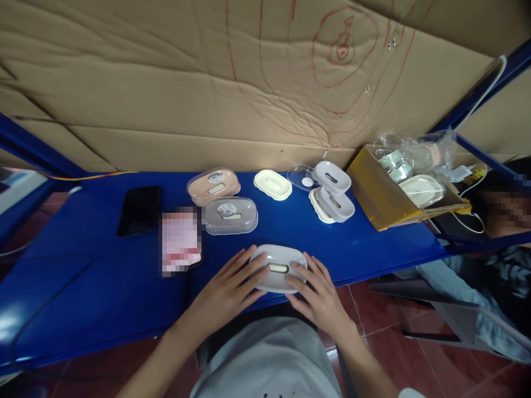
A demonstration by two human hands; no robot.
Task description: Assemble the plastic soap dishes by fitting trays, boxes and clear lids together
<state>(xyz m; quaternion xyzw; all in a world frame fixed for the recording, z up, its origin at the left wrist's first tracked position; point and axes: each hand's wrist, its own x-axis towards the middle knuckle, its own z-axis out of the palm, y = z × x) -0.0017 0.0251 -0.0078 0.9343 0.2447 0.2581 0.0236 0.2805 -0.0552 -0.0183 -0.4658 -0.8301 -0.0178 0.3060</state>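
Observation:
A grey-white oval dish (279, 253) with a cream piece showing in its centre slot lies at the table's front edge. My left hand (232, 284) rests on its left end and my right hand (317, 287) on its right end, each with fingers spread over the rim. Beyond them are a clear-covered grey dish (244, 218) and a clear-covered peach dish (201, 190). Behind the held dish lies a cream oval piece (272, 185). Farther right, a grey dish (333, 178) partly overlaps another grey dish (344, 207), beside a clear cover (296, 177).
A cardboard box (373, 193) of wrapped dishes stands at the right of the blue table (103, 276). On the left lie a black phone (140, 211) and a blurred pink item (180, 242). Cardboard (166, 99) backs the table. A person (501, 276) sits at the right.

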